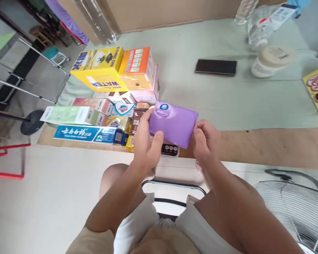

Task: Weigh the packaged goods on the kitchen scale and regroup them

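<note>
A flat purple soft packet (pixel 172 123) with a small blue round logo is held just above the table's front edge. My left hand (pixel 146 141) grips its left end, thumb on the near side and fingers behind. My right hand (pixel 206 139) is at the packet's right edge with fingers curled and pressed together on it. Under the packet, a white device with a dark button panel (pixel 170 150), which looks like a kitchen scale, is partly hidden. Left of my left hand lie a brown wrapped snack (pixel 137 120) and a blue toothpaste box (pixel 84 134).
Yellow (pixel 103 77) and orange (pixel 137 68) cartons stand behind several smaller boxes, including a green-white box (pixel 69 114). A black phone (pixel 216 67), a lidded tub (pixel 270 61) and a clear bottle (pixel 259 31) are at the right. A fan (pixel 294 208) stands at lower right.
</note>
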Tool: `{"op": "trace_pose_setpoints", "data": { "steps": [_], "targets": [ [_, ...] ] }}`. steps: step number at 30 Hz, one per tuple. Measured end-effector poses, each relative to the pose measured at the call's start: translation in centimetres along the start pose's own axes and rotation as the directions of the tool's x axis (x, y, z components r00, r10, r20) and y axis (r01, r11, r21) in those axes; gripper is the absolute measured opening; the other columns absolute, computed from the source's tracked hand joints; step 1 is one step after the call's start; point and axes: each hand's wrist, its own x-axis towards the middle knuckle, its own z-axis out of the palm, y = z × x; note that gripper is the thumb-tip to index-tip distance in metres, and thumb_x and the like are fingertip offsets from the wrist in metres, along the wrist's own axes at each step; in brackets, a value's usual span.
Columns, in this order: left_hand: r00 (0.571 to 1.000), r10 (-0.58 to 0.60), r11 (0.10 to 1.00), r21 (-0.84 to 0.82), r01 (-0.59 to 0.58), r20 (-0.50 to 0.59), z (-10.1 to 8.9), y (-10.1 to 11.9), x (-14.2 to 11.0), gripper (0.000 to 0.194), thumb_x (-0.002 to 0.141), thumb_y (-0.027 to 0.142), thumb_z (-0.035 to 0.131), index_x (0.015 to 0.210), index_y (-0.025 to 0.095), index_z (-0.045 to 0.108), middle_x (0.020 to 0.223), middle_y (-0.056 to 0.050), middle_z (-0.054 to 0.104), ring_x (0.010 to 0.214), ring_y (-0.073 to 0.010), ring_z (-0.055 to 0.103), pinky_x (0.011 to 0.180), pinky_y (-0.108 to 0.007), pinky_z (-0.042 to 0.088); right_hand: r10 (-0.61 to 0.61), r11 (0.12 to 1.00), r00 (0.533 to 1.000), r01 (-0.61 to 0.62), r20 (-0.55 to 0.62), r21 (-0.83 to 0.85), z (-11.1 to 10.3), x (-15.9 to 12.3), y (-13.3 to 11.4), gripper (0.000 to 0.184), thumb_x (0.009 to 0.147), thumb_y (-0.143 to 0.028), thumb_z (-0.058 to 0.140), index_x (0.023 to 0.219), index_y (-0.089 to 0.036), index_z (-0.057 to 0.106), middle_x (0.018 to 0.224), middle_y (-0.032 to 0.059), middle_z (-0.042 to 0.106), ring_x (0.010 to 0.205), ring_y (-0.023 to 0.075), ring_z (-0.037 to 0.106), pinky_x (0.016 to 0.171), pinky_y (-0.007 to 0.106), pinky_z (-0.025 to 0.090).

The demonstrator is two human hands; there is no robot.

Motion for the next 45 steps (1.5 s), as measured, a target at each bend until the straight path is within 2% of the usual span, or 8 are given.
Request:
{"op": "trace_pose_setpoints", "data": {
  "steps": [7, 15, 19, 23, 28, 33, 40, 45],
  "targets": [
    [0.999, -0.006, 0.999, 0.043, 0.004, 0.036, -2.6, -2.0, -1.2, 0.064, 0.109, 0.052, 0.044, 0.164, 0.021, 0.033, 0.163, -0.022, 0.046, 0.156, -0.0359, 0.045, 0.128, -0.056, 0.040, 0.135, 0.991, 0.982, -0.137, -0.130, -0.008, 1.5, 1.1, 1.9, 0.018, 0.091, -0.024, 0.048, 0.082, -0.023, 0.064, 0.077, 0.0003, 0.061, 0.075, 0.0171, 0.058, 0.072, 0.033, 0.044],
    [1.000, -0.004, 0.997, -0.073, 0.002, -0.028, -2.1, -2.6, -2.4, 0.069, 0.104, 0.045, 0.052, 0.164, 0.018, 0.030, 0.164, -0.025, 0.043, 0.156, -0.0388, 0.044, 0.127, -0.059, 0.042, 0.196, 0.979, 0.958, -0.178, -0.208, 0.102, 2.4, 1.5, 3.3, 0.019, 0.084, -0.035, 0.053, 0.098, -0.025, 0.062, 0.094, 0.0020, 0.060, 0.088, 0.0191, 0.061, 0.079, 0.036, 0.047],
    [0.999, -0.039, 0.999, -0.033, 0.039, -0.011, -2.1, -2.5, -2.5, 0.073, 0.097, 0.030, 0.059, 0.162, 0.017, 0.031, 0.163, -0.024, 0.046, 0.155, -0.0368, 0.047, 0.126, -0.058, 0.044, 0.149, 0.984, 0.985, -0.139, -0.087, 0.109, 2.0, 1.0, 3.7, 0.046, 0.083, -0.056, 0.062, 0.120, -0.029, 0.060, 0.126, 0.0083, 0.063, 0.117, 0.0284, 0.065, 0.096, 0.047, 0.052],
    [0.990, -0.128, 0.988, -0.079, 0.132, 0.053, -2.4, -2.0, -2.1, 0.070, 0.092, 0.020, 0.059, 0.158, 0.017, 0.037, 0.156, -0.022, 0.055, 0.146, -0.0337, 0.058, 0.121, -0.052, 0.051, -0.030, 0.995, 0.984, 0.013, 0.175, 0.097, 1.2, 0.5, 4.4, 0.073, 0.081, -0.071, 0.065, 0.141, -0.034, 0.047, 0.150, 0.0112, 0.054, 0.141, 0.0356, 0.054, 0.116, 0.060, 0.044],
    [0.994, -0.099, 0.991, -0.091, 0.103, 0.045, -2.1, -1.7, -1.5, 0.059, 0.094, 0.019, 0.057, 0.151, 0.017, 0.044, 0.147, -0.019, 0.065, 0.137, -0.0303, 0.065, 0.116, -0.046, 0.055, -0.214, 0.974, 0.930, 0.226, 0.299, -0.004, 0.6, 0.4, 4.1, 0.093, 0.063, -0.073, 0.081, 0.145, -0.040, 0.051, 0.131, 0.0097, 0.055, 0.120, 0.0365, 0.058, 0.097, 0.059, 0.053],
    [1.000, -0.024, 0.996, -0.085, 0.023, -0.013, -2.4, -1.3, -1.5, 0.057, 0.095, 0.015, 0.053, 0.151, 0.015, 0.045, 0.149, -0.021, 0.065, 0.142, -0.0297, 0.064, 0.119, -0.045, 0.054, -0.215, 0.936, 0.939, 0.277, 0.270, -0.217, 0.8, 0.2, 1.8, 0.081, 0.060, -0.052, 0.087, 0.136, -0.045, 0.058, 0.117, 0.0087, 0.055, 0.110, 0.0386, 0.058, 0.089, 0.063, 0.052],
    [0.992, -0.007, 0.960, -0.278, -0.029, -0.127, -7.3, 0.6, -0.6, 0.055, 0.095, 0.018, 0.057, 0.150, 0.021, 0.049, 0.153, -0.017, 0.064, 0.144, -0.0291, 0.063, 0.122, -0.048, 0.054, -0.342, 0.887, 0.918, 0.385, 0.199, -0.253, 2.8, 0.8, -2.5, 0.073, 0.064, -0.058, 0.084, 0.130, -0.038, 0.060, 0.109, 0.0052, 0.059, 0.099, 0.0313, 0.059, 0.081, 0.048, 0.049],
    [0.982, -0.146, 0.817, -0.574, 0.052, -0.119, -12.5, -0.9, -0.5, 0.051, 0.103, 0.039, 0.059, 0.152, 0.026, 0.050, 0.169, -0.013, 0.049, 0.161, -0.0302, 0.044, 0.134, -0.049, 0.042, -0.364, 0.894, 0.923, 0.383, 0.120, -0.233, 6.5, 5.9, -6.3, 0.072, 0.056, -0.063, 0.088, 0.120, -0.037, 0.068, 0.110, 0.0070, 0.064, 0.099, 0.0330, 0.061, 0.081, 0.050, 0.048]
  ]
}}
